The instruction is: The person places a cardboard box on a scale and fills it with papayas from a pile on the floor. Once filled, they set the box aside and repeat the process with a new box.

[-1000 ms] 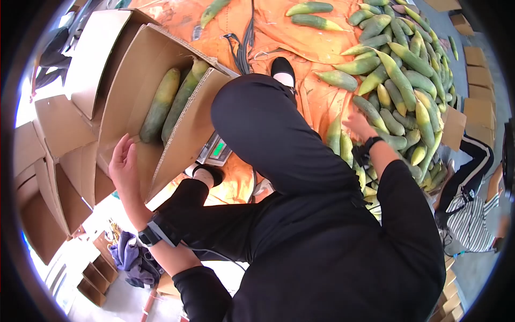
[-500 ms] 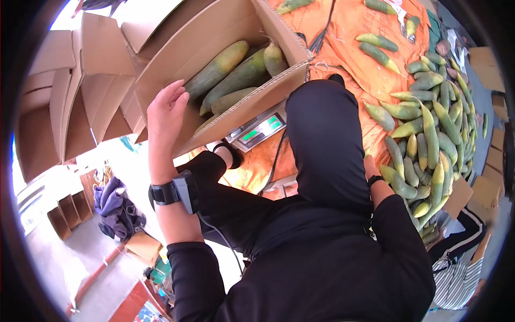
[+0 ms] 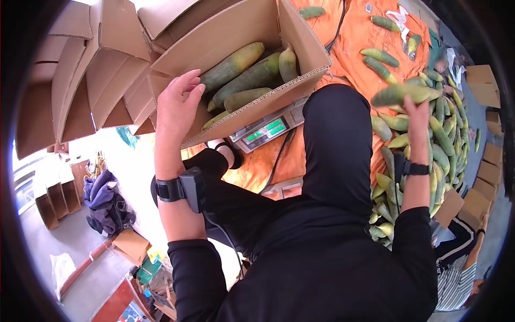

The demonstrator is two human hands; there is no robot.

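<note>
- The right hand [image 3: 416, 117] was raised above the heap, its grip closed around the underside of one long green-yellow fruit [image 3: 399, 94]. The fruit was held roughly level, clear of the others.
- The left hand [image 3: 177, 107] lay against the near corner of the open cardboard box [image 3: 252, 21]. Its grip was spread, with the fingers loose and fanned, and it pinched nothing.
- Several packed fruits [image 3: 236, 64] lay lengthwise side by side in the box, just beyond the left fingertips.
- The box sat tilted on a weighing scale [image 3: 265, 130], whose green display showed below the box's front wall.
- The scale stood on an orange sheet [image 3: 343, 37] spread over the floor, with a few stray fruits scattered on it.
- The fruit heap [image 3: 442, 142] was piled along the sheet's right side, directly under and beside the right hand.
- A black wrist device [image 3: 185, 189] was strapped to the left forearm, and a dark watch [image 3: 416, 169] circled the right wrist.
- Stacked empty cartons [image 3: 96, 70] stood to the left of the box.
- Another person in a striped top [image 3: 453, 282] crouched at the lower right, well apart from both hands.
</note>
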